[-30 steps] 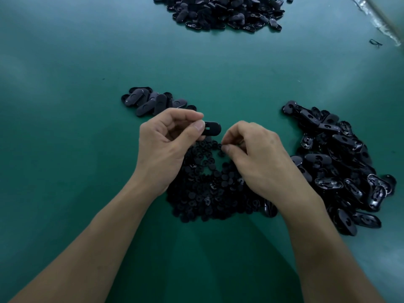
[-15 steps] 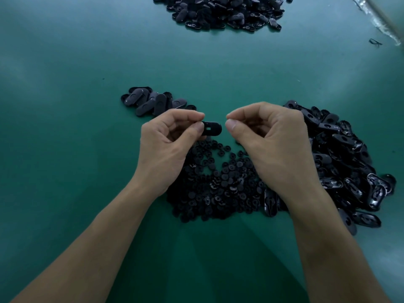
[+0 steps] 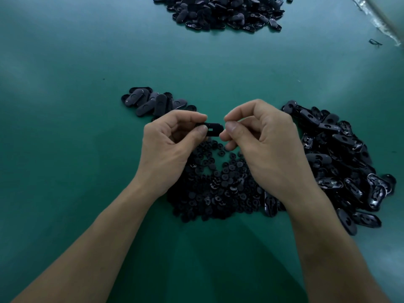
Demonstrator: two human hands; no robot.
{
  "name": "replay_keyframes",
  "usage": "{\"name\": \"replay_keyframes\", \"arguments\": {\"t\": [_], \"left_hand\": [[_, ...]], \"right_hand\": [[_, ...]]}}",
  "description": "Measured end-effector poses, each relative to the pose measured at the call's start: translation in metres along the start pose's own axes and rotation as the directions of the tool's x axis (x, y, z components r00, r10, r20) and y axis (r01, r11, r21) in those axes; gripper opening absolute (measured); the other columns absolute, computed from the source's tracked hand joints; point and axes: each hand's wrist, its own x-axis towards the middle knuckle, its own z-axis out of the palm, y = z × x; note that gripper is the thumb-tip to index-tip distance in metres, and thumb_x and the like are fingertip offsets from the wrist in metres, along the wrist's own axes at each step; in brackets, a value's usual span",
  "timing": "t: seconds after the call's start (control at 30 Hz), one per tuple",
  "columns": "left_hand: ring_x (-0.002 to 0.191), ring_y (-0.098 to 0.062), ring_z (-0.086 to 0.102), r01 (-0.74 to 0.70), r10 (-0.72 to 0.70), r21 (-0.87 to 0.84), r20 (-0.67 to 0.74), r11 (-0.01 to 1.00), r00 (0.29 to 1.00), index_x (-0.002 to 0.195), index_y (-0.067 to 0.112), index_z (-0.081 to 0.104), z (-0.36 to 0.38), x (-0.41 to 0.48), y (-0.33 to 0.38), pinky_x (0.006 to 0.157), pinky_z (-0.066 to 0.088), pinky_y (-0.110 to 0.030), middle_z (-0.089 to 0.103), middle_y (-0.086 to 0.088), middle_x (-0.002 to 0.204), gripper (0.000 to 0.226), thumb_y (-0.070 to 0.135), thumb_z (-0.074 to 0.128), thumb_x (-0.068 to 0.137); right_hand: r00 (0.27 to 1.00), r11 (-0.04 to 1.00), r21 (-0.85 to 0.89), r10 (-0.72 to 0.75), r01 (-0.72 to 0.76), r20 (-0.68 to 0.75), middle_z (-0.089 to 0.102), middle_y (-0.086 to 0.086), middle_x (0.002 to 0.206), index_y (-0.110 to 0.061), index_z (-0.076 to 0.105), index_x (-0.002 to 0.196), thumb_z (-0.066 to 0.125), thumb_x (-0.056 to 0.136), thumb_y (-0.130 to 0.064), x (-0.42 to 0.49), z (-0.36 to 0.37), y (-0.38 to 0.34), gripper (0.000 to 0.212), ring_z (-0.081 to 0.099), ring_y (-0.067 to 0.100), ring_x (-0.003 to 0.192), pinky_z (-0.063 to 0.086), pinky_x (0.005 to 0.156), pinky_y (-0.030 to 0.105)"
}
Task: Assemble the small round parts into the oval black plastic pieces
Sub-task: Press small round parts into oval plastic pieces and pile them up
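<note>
Head view: how far along is it?
– Midway at best, I judge. A small group of oval pieces [image 3: 153, 102] lies at the left on the counter [image 3: 65, 110], seemingly finished. The big pile of open oval pieces [image 3: 341, 162] and the heap of small round parts [image 3: 218, 184] still wait.
– And the hands?
– The left hand [image 3: 172, 145] pinches one oval piece [image 3: 213, 129] above the heap. The right hand [image 3: 262, 145] pinches thumb and forefinger at its free end; I cannot tell whether a round part sits between them.
</note>
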Motion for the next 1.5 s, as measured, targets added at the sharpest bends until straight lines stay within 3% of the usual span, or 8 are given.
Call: {"name": "replay_keyframes", "arguments": {"t": [0.33, 0.67, 0.83, 1.5], "left_hand": [[0.078, -0.005, 0.07, 0.005, -0.005, 0.003, 0.001, 1.0, 1.0, 0.095, 0.02, 0.072, 0.0006, 0.0002, 0.0004, 0.076, 0.053, -0.016, 0.075, 0.007, 0.084, 0.02, 0.001, 0.071, 0.089], [0.079, -0.004, 0.07, -0.001, 0.001, 0.002, 0.008, 1.0, 1.0, 0.095, 0.019, 0.071, 0.001, 0.0001, 0.0003, 0.076, 0.053, -0.015, 0.075, 0.007, 0.085, 0.02, 0.0, 0.071, 0.088], [0.079, -0.003, 0.07, -0.003, 0.003, -0.005, 0.008, 1.0, 1.0, 0.094, 0.02, 0.072, 0.0011, 0.0001, 0.0004, 0.076, 0.053, -0.015, 0.075, 0.008, 0.085, 0.021, 0.0, 0.071, 0.088], [0.08, -0.007, 0.071, 0.006, -0.006, -0.011, 0.006, 1.0, 1.0, 0.093, 0.021, 0.072, 0.0017, -0.0005, -0.0003, 0.077, 0.055, -0.019, 0.076, 0.005, 0.085, 0.019, 0.004, 0.072, 0.086]], "right_hand": [[1.0, 0.999, 0.05, -0.021, 0.02, 0.023, 0.076, -0.012, 0.083, -0.032, 0.053, 0.098, 0.06, 0.098, -0.01, 0.0004, 0.0008, 0.0008, 0.022, 0.072, 0.002, 0.076, 0.05, 0.067, 0.013], [0.997, 0.998, -0.032, -0.062, 0.063, 0.044, 0.073, -0.015, 0.08, -0.027, 0.07, 0.089, 0.073, 0.09, -0.013, -0.0001, 0.0011, 0.0004, 0.015, 0.07, 0.001, 0.081, 0.056, 0.077, 0.02], [0.997, 0.995, -0.081, -0.061, 0.064, 0.041, 0.07, -0.019, 0.074, -0.029, 0.075, 0.086, 0.076, 0.088, -0.016, -0.0007, 0.0005, -0.0009, 0.013, 0.065, -0.001, 0.073, 0.047, 0.069, 0.01], [0.998, 0.995, -0.099, -0.009, 0.016, 0.067, 0.07, -0.015, 0.072, -0.026, 0.076, 0.088, 0.077, 0.086, -0.014, -0.0015, 0.0012, -0.001, 0.012, 0.065, -0.002, 0.07, 0.047, 0.068, 0.008]]}}
